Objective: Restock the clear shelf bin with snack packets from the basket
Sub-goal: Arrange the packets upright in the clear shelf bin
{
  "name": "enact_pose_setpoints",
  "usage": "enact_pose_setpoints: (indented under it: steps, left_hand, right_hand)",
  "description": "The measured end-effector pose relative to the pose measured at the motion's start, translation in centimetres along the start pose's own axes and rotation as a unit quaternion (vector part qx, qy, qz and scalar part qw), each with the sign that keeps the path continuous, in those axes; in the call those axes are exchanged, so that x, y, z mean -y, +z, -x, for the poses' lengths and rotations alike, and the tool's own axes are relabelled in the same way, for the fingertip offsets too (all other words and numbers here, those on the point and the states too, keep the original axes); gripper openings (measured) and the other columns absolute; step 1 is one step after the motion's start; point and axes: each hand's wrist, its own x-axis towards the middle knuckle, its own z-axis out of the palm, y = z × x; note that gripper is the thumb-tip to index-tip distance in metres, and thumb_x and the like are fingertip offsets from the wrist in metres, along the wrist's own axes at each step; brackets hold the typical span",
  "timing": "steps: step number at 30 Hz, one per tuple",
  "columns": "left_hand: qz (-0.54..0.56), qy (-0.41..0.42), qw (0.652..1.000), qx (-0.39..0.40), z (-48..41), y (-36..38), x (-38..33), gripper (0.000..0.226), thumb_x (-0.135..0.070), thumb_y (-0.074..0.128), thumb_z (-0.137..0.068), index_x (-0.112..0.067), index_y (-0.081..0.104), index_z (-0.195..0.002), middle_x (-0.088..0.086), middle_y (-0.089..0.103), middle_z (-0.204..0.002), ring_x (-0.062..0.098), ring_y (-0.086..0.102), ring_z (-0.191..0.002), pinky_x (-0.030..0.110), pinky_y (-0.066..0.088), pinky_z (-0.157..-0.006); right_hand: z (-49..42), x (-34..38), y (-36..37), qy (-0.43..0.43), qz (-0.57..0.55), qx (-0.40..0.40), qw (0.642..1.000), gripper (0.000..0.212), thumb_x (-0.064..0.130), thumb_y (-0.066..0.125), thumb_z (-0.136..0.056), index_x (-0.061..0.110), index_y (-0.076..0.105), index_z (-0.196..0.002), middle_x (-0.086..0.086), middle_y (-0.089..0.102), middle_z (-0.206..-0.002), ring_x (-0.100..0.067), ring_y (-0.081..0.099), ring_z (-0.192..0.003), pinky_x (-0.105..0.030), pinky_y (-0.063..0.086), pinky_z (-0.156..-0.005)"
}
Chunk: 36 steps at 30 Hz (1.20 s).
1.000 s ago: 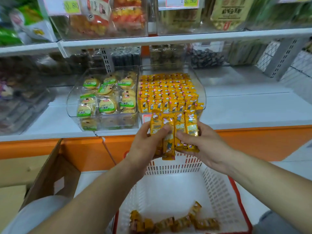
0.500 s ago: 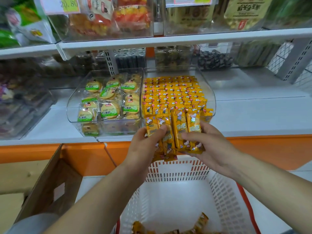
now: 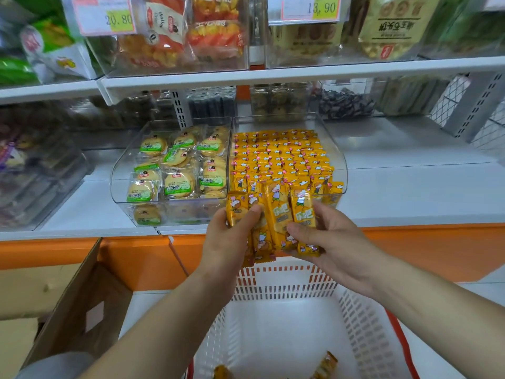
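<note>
The fan of yellow snack packets (image 3: 274, 214) is held upright between both hands at the front edge of the clear shelf bin (image 3: 341, 170), above the white basket (image 3: 287, 280). The left hand (image 3: 226, 242) pinches the left packets under its thumb. The right hand (image 3: 328, 242) cups the right ones with its thumb across their faces. Over the last second the bunch has come up and forward a little, so its tops now overlap the bin's front row. I judge it is about to be slotted in there. The bin looks nearly full, and a few loose packets (image 3: 326, 362) remain near the basket's near edge. A biscuit bin (image 3: 177, 173) adjoins on the left, on a white shelf (image 3: 410, 192) with an orange front. A cardboard box (image 3: 82, 310) stands at lower left.
</note>
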Motion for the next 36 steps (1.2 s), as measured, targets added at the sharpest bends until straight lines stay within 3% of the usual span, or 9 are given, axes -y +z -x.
enact_pose_setpoints:
  steps: [3,7,15,21,26,30,31,33,36]
  left_hand:
    - [0.005,0.001,1.000,0.017,0.2,0.0,-0.3,0.021,-0.048,0.076,-0.085,-0.032,0.076,-0.099,0.001,0.081,-0.095,0.027,0.079,-0.082,0.042,0.063,-0.067]
    - [-0.029,0.039,0.998,0.025,0.2,0.1,-0.3,0.064,-0.039,0.089,-0.060,-0.018,0.068,-0.117,0.005,0.081,-0.097,0.028,0.079,-0.084,0.041,0.065,-0.069]
    - [-0.021,0.044,0.998,0.025,-0.4,-0.6,-0.7,0.080,-0.037,0.095,-0.050,-0.014,0.067,-0.122,0.012,0.079,-0.105,0.037,0.077,-0.092,0.059,0.059,-0.088]
    - [-0.008,0.031,0.999,0.016,-1.1,-1.5,-1.0,0.055,-0.020,0.090,-0.070,-0.012,0.068,-0.120,0.014,0.078,-0.106,0.040,0.076,-0.093,0.061,0.058,-0.090]
    - [-0.044,0.024,0.998,0.029,-1.2,-2.1,-1.5,0.052,-0.020,0.089,-0.072,-0.013,0.068,-0.120,0.012,0.079,-0.105,0.038,0.077,-0.093,0.059,0.058,-0.090]
    - [-0.080,0.028,0.996,0.005,-1.5,-2.8,-2.2,0.048,-0.021,0.090,-0.072,-0.011,0.069,-0.113,0.011,0.080,-0.095,0.033,0.079,-0.084,0.053,0.063,-0.081]
    - [-0.086,0.031,0.996,0.000,-1.6,-2.9,-2.4,0.047,-0.022,0.090,-0.071,-0.011,0.069,-0.112,0.009,0.080,-0.093,0.031,0.079,-0.081,0.050,0.064,-0.078]
    - [-0.101,0.040,0.994,-0.009,-1.7,-3.3,-2.8,0.046,-0.025,0.091,-0.069,-0.015,0.068,-0.109,0.006,0.081,-0.089,0.028,0.079,-0.077,0.047,0.064,-0.075]
    - [-0.111,0.055,0.992,-0.025,-2.1,-3.9,-3.4,0.042,-0.023,0.091,-0.071,-0.018,0.066,-0.105,0.002,0.080,-0.083,0.024,0.079,-0.073,0.040,0.065,-0.065]
  right_hand:
    - [-0.3,-0.1,-0.2,-0.011,0.032,-0.041,0.999,0.063,0.013,0.076,-0.072,0.011,0.056,-0.132,-0.009,0.073,-0.113,-0.023,0.072,-0.098,-0.049,0.059,-0.087]
    - [-0.8,-0.5,-0.1,-0.032,0.111,-0.047,0.992,0.042,0.006,0.074,-0.083,0.015,0.065,-0.123,-0.007,0.076,-0.107,-0.023,0.073,-0.096,-0.042,0.058,-0.085]
    - [-1.5,-0.7,0.3,-0.028,0.130,-0.057,0.989,0.049,0.013,0.081,-0.079,0.017,0.063,-0.124,-0.006,0.076,-0.108,-0.026,0.073,-0.099,-0.051,0.055,-0.094]
    - [-2.1,-0.7,0.9,-0.020,0.111,-0.052,0.992,0.053,0.010,0.080,-0.081,0.016,0.056,-0.128,-0.007,0.076,-0.107,-0.028,0.073,-0.100,-0.052,0.057,-0.089]
    - [-2.6,-0.7,1.4,-0.017,0.146,-0.049,0.988,0.044,0.011,0.079,-0.081,0.019,0.062,-0.122,-0.007,0.076,-0.108,-0.028,0.072,-0.101,-0.054,0.055,-0.094]
    - [-3.4,-0.2,1.8,0.017,0.172,-0.073,0.982,0.070,0.045,0.080,-0.073,0.021,0.056,-0.134,-0.003,0.065,-0.130,-0.023,0.066,-0.115,-0.055,0.052,-0.098]
    - [-3.8,0.0,1.6,0.023,0.159,-0.082,0.984,0.066,0.048,0.076,-0.077,0.021,0.056,-0.134,-0.004,0.064,-0.131,-0.023,0.068,-0.112,-0.056,0.053,-0.096]
    - [-4.9,1.0,1.4,0.009,0.104,-0.102,0.989,0.037,0.040,0.070,-0.089,0.026,0.059,-0.122,-0.006,0.068,-0.121,-0.023,0.073,-0.098,-0.055,0.056,-0.090]
    - [-7.0,3.5,0.6,-0.097,0.210,-0.152,0.961,0.027,0.032,0.070,-0.090,0.045,0.054,-0.108,-0.001,0.068,-0.104,-0.017,0.068,-0.090,-0.039,0.053,-0.076]
